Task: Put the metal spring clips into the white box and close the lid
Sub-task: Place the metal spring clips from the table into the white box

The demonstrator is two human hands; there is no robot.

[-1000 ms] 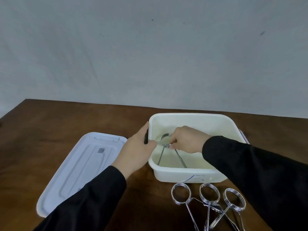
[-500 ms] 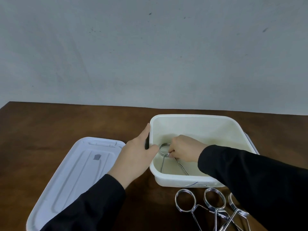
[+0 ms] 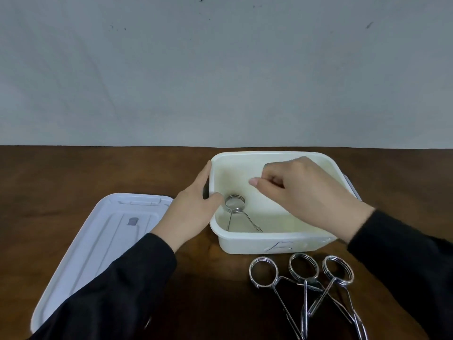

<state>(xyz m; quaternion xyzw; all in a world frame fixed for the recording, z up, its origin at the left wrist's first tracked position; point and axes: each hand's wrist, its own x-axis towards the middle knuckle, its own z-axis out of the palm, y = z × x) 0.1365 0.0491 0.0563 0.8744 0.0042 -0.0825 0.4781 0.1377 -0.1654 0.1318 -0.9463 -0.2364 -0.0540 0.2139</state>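
white box open on top, right hand over it, left hand at left wall

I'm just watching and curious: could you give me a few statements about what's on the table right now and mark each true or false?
1. One spring clip lies inside the white box. True.
2. The lid is closed on the box. False: it lies flat on the table, left of the box.
3. Three clips wait on the table in front of the box. True.
4. The right hand is gripping a clip. False: it is above the box, holding nothing.
5. The left hand rests on the box's left rim. True.
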